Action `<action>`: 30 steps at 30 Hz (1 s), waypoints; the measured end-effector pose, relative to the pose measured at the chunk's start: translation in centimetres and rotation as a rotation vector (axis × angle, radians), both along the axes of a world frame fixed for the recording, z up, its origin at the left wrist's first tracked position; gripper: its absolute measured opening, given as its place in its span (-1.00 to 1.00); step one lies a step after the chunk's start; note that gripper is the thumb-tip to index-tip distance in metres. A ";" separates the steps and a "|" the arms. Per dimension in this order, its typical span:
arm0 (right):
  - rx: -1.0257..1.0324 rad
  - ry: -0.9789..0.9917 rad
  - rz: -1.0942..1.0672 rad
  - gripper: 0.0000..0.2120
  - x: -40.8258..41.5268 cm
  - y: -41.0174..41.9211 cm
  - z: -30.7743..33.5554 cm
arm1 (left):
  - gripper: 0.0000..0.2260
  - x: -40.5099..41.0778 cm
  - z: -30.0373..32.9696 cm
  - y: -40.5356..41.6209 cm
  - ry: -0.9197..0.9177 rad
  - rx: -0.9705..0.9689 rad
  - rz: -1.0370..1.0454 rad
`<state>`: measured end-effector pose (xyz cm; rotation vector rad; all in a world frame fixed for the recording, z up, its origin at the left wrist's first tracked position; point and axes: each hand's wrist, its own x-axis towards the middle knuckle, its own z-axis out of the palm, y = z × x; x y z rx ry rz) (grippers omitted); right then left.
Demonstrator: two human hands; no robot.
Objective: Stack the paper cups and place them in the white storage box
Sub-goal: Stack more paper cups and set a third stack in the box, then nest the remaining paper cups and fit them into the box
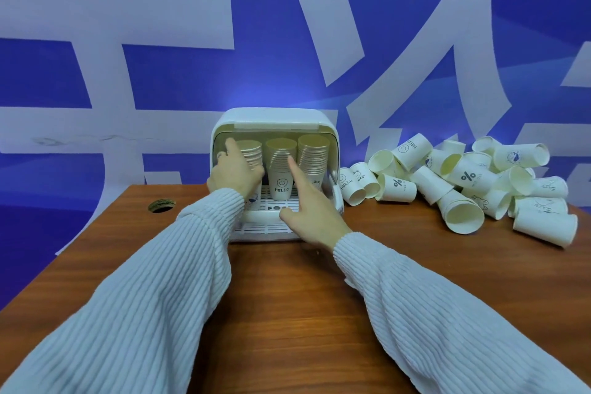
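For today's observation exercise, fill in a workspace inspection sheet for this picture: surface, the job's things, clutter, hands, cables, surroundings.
Surface: brown wooden table with a round hole near its left edge.
Job's things: white storage box, front open, holds three upright cup stacks: left stack, middle stack, right stack. Loose paper cups lie heaped on the table to the right of the box.
Clutter: nothing seen.
Hands: left hand reaches into the box at the left stack; right hand has its forefinger out against the middle stack.
Cables: nothing seen.
Surroundings: blue wall with large white characters.
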<state>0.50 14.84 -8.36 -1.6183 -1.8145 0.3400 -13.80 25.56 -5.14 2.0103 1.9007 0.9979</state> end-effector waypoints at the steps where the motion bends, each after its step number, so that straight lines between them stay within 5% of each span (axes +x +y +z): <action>1: -0.005 -0.014 0.008 -0.06 0.1 0.1 -0.1 | -0.36 0.2 0.0 0.6 -0.019 -0.005 0.004; 9: -0.028 -0.026 0.051 -0.11 0.6 0.2 0.5 | -0.40 1.2 -0.6 4.0 -0.114 -0.085 -0.078; 14: 0.012 0.167 0.057 -0.19 1.0 0.0 -0.1 | -0.04 0.9 -1.3 2.9 -0.172 -0.029 -0.137; 22: 0.263 0.312 -0.266 -0.52 5.9 -3.6 -1.8 | -0.56 6.3 -3.0 -6.3 -0.168 0.600 -0.405; 30: 0.228 0.201 -0.595 -0.54 16.6 -8.8 -4.0 | -0.57 16.1 -6.1 -11.6 -0.155 0.234 -0.709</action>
